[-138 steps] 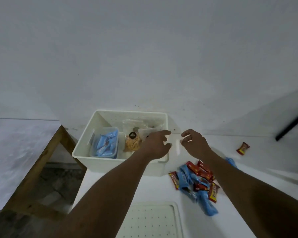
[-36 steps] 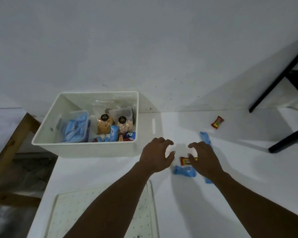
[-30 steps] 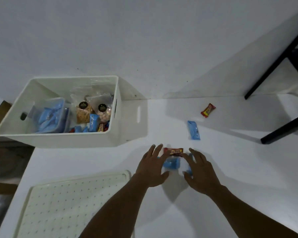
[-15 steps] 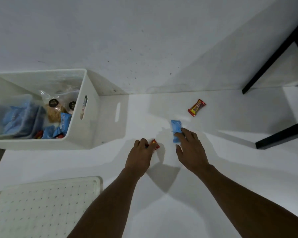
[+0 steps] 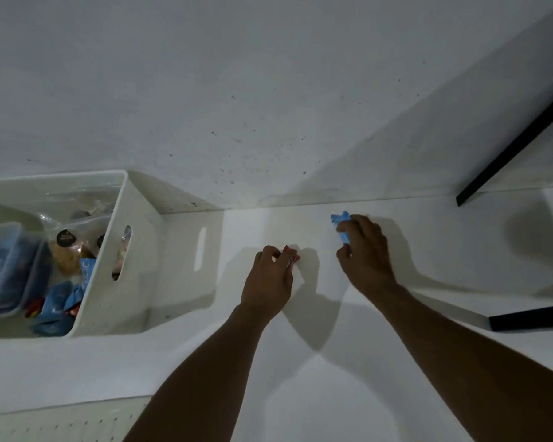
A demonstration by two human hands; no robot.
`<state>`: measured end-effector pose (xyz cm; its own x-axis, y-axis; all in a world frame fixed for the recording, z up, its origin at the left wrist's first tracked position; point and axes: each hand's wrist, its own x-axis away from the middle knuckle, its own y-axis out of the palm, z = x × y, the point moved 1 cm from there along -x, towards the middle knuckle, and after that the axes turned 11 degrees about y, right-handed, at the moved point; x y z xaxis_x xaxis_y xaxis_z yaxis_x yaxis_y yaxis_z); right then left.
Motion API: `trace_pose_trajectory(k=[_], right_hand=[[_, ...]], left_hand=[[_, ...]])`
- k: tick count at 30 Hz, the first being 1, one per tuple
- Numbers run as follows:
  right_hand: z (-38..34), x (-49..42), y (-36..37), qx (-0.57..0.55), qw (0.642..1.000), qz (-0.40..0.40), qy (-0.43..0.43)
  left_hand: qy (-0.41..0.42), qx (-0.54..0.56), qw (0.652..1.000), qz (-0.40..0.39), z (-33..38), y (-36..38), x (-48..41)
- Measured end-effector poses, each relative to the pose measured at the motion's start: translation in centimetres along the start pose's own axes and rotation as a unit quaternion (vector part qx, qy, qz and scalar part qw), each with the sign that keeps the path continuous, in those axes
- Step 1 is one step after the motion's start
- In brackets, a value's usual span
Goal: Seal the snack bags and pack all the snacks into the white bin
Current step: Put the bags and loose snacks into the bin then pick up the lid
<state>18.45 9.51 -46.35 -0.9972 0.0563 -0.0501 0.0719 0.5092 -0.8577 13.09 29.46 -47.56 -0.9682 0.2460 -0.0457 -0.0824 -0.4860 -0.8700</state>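
My left hand (image 5: 268, 279) is curled into a loose fist round a small red foil snack packet (image 5: 291, 257), of which only the crimped end shows past my thumb and fingers. My right hand (image 5: 364, 253), just beside it and a little farther from me, has its fingers bent round a crumpled blue plastic snack packet (image 5: 340, 223) that sticks out at the fingertips (whether more than 1 packet is bunched in there I cannot tell). Both hands are low over the plain white table (image 5: 300, 362).

To my left stands the rectangular white plastic bin (image 5: 122, 250) with a slot handle in its near end wall, set against the grey wall (image 5: 237, 74). Inside it lie 2 clear bags with round black labels (image 5: 66, 250), a clear plastic tub of blue packets (image 5: 0, 266) and loose blue and red packets (image 5: 56, 307) in the near corner. A white perforated tray (image 5: 61, 422) lies at the table's near edge, and a black metal frame (image 5: 511, 145) stands at my far right.
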Motion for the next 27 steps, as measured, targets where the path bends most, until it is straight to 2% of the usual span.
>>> trace_pose_trajectory(k=[2,5,8,11,18,22,27], right_hand=[[1.3,-2.3,-0.2,0.06,0.998,-0.025,0.023],[2.9,-3.1,0.3,0.089,0.993,-0.08,0.002],[2.9,-1.8,1.2,0.121,0.988,-0.084,-0.042],[2.1,0.5,1.7,0.132,0.987,-0.087,-0.028],[-2.8,6.1,0.8,0.011,0.995,-0.085,-0.046],[-9.2,6.1,-1.3,-0.035,0.993,-0.083,-0.07],[-19.5,6.1,-4.4,-0.11,0.98,-0.086,-0.142]], left_hand=[[0.004,0.004,1.0,-0.001,0.0,0.2,-1.6],[0.005,0.0,1.0,-0.011,0.1,0.6,-2.7],[0.004,-0.005,1.0,-0.028,0.0,0.9,-2.2],[0.007,-0.001,0.999,-0.033,0.2,0.5,-0.7],[0.008,-0.025,0.999,-0.02,0.6,-5.1,3.2],[0.019,-0.055,0.998,0.036,0.0,-11.4,4.9],[0.018,-0.082,0.991,0.107,-1.9,-20.0,8.0]])
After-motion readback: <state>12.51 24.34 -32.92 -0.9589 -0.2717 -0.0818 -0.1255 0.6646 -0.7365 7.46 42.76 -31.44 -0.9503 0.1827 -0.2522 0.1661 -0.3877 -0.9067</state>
